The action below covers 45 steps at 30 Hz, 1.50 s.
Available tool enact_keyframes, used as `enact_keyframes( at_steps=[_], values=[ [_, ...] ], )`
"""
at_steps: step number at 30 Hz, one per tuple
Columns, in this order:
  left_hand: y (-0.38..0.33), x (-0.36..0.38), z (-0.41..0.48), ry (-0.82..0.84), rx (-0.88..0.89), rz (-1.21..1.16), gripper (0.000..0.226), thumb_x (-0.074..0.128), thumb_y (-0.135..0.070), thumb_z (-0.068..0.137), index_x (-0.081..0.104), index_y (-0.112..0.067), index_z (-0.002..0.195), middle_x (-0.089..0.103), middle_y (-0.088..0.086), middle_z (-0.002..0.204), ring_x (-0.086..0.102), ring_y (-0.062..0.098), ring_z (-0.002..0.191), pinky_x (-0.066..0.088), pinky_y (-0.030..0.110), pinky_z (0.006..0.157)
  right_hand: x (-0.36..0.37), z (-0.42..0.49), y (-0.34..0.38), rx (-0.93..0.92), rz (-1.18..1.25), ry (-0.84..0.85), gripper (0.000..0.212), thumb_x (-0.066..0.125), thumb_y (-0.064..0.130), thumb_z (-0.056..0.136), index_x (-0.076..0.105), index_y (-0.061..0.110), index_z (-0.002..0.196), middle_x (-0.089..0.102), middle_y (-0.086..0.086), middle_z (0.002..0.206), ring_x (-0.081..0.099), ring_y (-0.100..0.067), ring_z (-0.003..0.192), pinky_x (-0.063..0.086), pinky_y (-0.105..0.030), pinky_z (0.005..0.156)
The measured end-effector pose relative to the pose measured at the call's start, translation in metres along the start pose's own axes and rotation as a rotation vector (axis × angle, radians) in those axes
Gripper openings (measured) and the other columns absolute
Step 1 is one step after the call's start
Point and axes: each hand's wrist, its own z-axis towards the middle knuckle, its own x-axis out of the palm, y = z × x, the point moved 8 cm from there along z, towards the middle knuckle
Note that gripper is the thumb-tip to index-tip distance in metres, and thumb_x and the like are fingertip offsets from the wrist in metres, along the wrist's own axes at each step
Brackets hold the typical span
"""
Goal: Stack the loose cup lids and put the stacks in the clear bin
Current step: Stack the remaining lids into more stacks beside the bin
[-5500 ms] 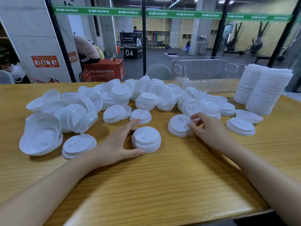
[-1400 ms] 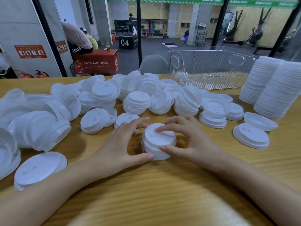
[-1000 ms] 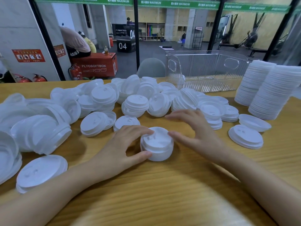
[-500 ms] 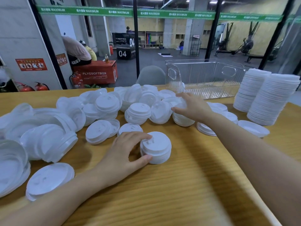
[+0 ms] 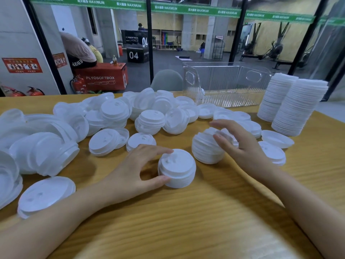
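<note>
White cup lids (image 5: 113, 113) lie in a loose heap across the back and left of the wooden table (image 5: 186, 221). My left hand (image 5: 134, 172) grips a short upright stack of lids (image 5: 177, 168) between thumb and fingers near the table's middle. Just to its right a second short stack (image 5: 206, 148) leans tilted. My right hand (image 5: 242, 148) is on that stack's right side with the fingers spread and nearly straight. The clear bin (image 5: 224, 86) stands at the back right, a lid barely visible inside its left end.
Two tall finished lid stacks (image 5: 298, 109) stand at the right edge beside the bin. Single lids (image 5: 276, 138) lie in front of them. A wide flat lid (image 5: 44, 195) sits by my left forearm. The near half of the table is bare wood.
My right hand reached back to the heap near the bin and has returned with a tilted stack, now beside the stack under my left hand. My left hand has kept its grip.
</note>
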Motion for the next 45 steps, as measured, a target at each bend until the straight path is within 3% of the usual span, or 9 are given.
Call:
enact_keyframes(
  at_steps=[4, 8, 13, 19, 25, 28, 34, 40, 45],
  values=[
    [0.001, 0.000, -0.001, -0.001, -0.035, -0.021, 0.058, 0.059, -0.066, 0.074, 0.047, -0.051, 0.129, 0.049, -0.034, 0.125, 0.040, -0.005, 0.126, 0.026, 0.002, 0.098, -0.012, -0.003, -0.018, 0.137, -0.012, -0.076, 0.047, 0.050, 0.060, 0.093, 0.056, 0.030, 0.129, 0.059, 0.013, 0.127, 0.052, -0.010, 0.120, 0.042, -0.031, 0.099],
    [0.000, 0.001, -0.001, 0.006, -0.039, -0.018, 0.058, 0.059, -0.066, 0.074, 0.048, -0.050, 0.129, 0.051, -0.031, 0.126, 0.041, -0.004, 0.126, 0.027, 0.003, 0.097, -0.008, -0.003, -0.028, 0.222, -0.036, -0.027, 0.040, 0.049, 0.044, 0.097, 0.056, 0.025, 0.131, 0.060, 0.006, 0.119, 0.054, -0.012, 0.108, 0.041, -0.026, 0.087],
    [-0.002, 0.000, -0.002, 0.004, -0.030, -0.026, 0.057, 0.060, -0.063, 0.075, 0.049, -0.047, 0.129, 0.050, -0.033, 0.126, 0.043, -0.003, 0.124, 0.029, 0.002, 0.094, 0.003, -0.003, -0.030, 0.255, -0.034, 0.088, 0.030, 0.033, 0.052, 0.096, 0.051, 0.035, 0.079, 0.053, 0.010, 0.078, 0.048, -0.009, 0.077, 0.034, -0.027, 0.069],
    [-0.002, 0.000, -0.001, -0.001, -0.021, -0.015, 0.055, 0.060, -0.063, 0.076, 0.049, -0.048, 0.127, 0.049, -0.033, 0.126, 0.044, -0.002, 0.123, 0.029, 0.003, 0.095, 0.005, -0.008, -0.037, 0.342, 0.157, 0.116, 0.025, 0.049, 0.047, 0.097, 0.061, 0.037, 0.117, 0.065, 0.008, 0.112, 0.058, -0.007, 0.105, 0.044, -0.027, 0.087],
    [-0.003, 0.000, -0.002, 0.001, -0.020, -0.034, 0.056, 0.063, -0.063, 0.075, 0.047, -0.052, 0.127, 0.051, -0.030, 0.125, 0.046, 0.001, 0.123, 0.032, 0.006, 0.097, -0.011, -0.005, -0.019, 0.246, 0.142, -0.076, 0.031, 0.069, 0.044, 0.088, 0.061, 0.038, 0.117, 0.059, 0.019, 0.118, 0.053, -0.004, 0.113, 0.043, -0.026, 0.089],
    [-0.006, 0.000, -0.002, 0.009, -0.010, -0.054, 0.059, 0.066, -0.061, 0.073, 0.045, -0.054, 0.128, 0.049, -0.031, 0.130, 0.045, 0.002, 0.126, 0.033, 0.008, 0.100, -0.016, -0.006, -0.002, 0.134, 0.125, -0.138, 0.039, 0.065, 0.058, 0.079, 0.062, 0.041, 0.114, 0.062, 0.022, 0.115, 0.053, 0.000, 0.113, 0.041, -0.022, 0.087],
    [-0.007, 0.000, -0.002, 0.015, -0.006, -0.113, 0.075, 0.072, -0.057, 0.070, 0.036, -0.051, 0.135, 0.050, -0.029, 0.132, 0.043, 0.001, 0.131, 0.031, 0.012, 0.104, 0.011, -0.019, 0.046, -0.098, 0.145, 0.039, 0.040, 0.062, 0.054, 0.079, 0.064, 0.038, 0.116, 0.063, 0.020, 0.117, 0.050, -0.009, 0.117, 0.033, -0.009, 0.089],
    [-0.001, 0.002, -0.002, 0.012, -0.031, -0.120, 0.084, 0.076, -0.056, 0.069, 0.032, -0.051, 0.140, 0.050, -0.026, 0.131, 0.041, 0.000, 0.132, 0.033, 0.022, 0.107, 0.044, -0.026, 0.054, -0.230, -0.026, 0.177, 0.040, 0.065, 0.058, 0.080, 0.068, 0.037, 0.114, 0.063, 0.022, 0.122, 0.045, -0.018, 0.122, 0.038, -0.037, 0.103],
    [-0.002, 0.002, -0.002, 0.024, -0.045, -0.105, 0.082, 0.075, -0.061, 0.066, 0.032, -0.058, 0.136, 0.048, -0.032, 0.130, 0.039, -0.004, 0.132, 0.028, 0.010, 0.104, 0.043, -0.024, 0.047, -0.227, -0.102, 0.166, 0.044, 0.061, 0.063, 0.079, 0.067, 0.038, 0.115, 0.061, 0.023, 0.123, 0.043, -0.015, 0.119, 0.037, -0.036, 0.103]
  ],
)
